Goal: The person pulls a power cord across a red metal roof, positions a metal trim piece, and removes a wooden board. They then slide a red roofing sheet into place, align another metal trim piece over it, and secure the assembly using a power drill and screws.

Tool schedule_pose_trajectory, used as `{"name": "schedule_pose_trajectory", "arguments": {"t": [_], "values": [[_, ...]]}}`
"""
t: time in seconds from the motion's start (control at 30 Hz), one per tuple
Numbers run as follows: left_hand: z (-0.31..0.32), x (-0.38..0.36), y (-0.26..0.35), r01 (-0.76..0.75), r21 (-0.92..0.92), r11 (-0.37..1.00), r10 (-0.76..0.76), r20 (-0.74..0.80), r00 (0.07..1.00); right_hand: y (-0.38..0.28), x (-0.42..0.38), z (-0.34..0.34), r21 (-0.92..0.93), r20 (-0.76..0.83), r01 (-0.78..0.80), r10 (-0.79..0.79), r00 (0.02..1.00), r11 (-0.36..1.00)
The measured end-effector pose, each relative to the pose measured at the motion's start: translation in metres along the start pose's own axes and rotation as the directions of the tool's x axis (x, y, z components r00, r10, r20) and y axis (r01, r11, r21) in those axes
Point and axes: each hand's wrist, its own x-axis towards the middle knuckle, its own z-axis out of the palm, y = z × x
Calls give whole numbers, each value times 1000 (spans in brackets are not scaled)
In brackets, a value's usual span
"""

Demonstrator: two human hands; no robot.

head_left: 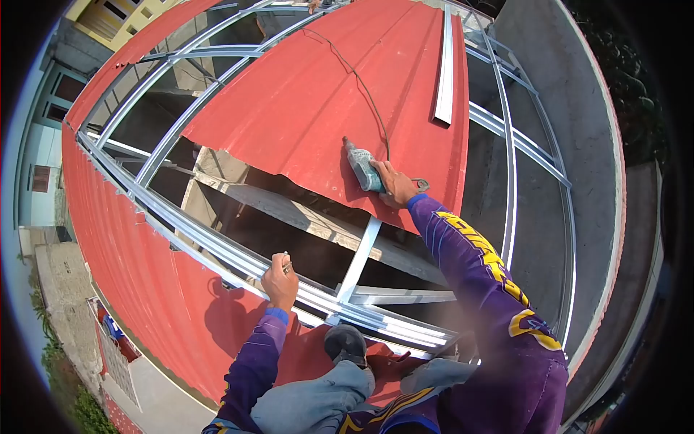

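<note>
My right hand (395, 184) is wrapped round the rear of a teal and grey power drill (363, 166), which lies on the red roofing sheet (289, 108) with its nose pointing up and left. A dark cord (361, 83) trails from it across the sheet. My left hand (280, 282) is closed above the silver metal roof beams (238, 264). Something small and metallic shows at its fingertips, too small to name. Below that hand spreads another red roofing sheet (159, 304), where its shadow falls.
Open gaps between metal battens (510, 166) drop to the rooms below. A concrete wall (557, 79) rises on the right. A long white metal strip (445, 72) lies on the sheet. My shoe (345, 344) rests near the beams. Part of another person's hand (314, 6) shows at the top edge.
</note>
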Motion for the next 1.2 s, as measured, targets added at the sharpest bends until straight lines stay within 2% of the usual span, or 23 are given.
{"name": "schedule_pose_trajectory", "arguments": {"t": [0.07,0.17,0.23,0.3,0.37,0.43,0.53,0.87,1.2], "values": [[-5,-5,-8,0,11,1000,0,-16,1000,4,6,0,-25,-4,-11,11,1000,1000],[-14,-11,-14,-25,-5,1000,25,59,998,9,8,4,-23,8,-23,23,1000,999],[-13,-6,-18,-189,59,980,186,46,981,9,7,1,-42,-30,15,-16,999,999],[-15,-2,-21,-214,20,977,213,46,976,6,5,-1,-31,-9,-6,5,1000,999],[-15,3,-23,-319,3,948,317,101,943,8,2,0,-28,-12,5,-6,1000,1000],[-21,14,-26,-326,8,945,322,127,938,5,9,0,-35,-5,-17,17,1000,999],[-14,10,-27,-407,16,913,405,65,912,9,6,2,-16,-34,21,-21,999,1000],[-13,13,-35,-436,-5,900,430,166,887,4,7,-2,-47,1,-6,6,1000,999],[-9,12,-34,-440,-17,898,437,154,886,-1,6,-5,-66,18,-12,14,1000,998]]}}
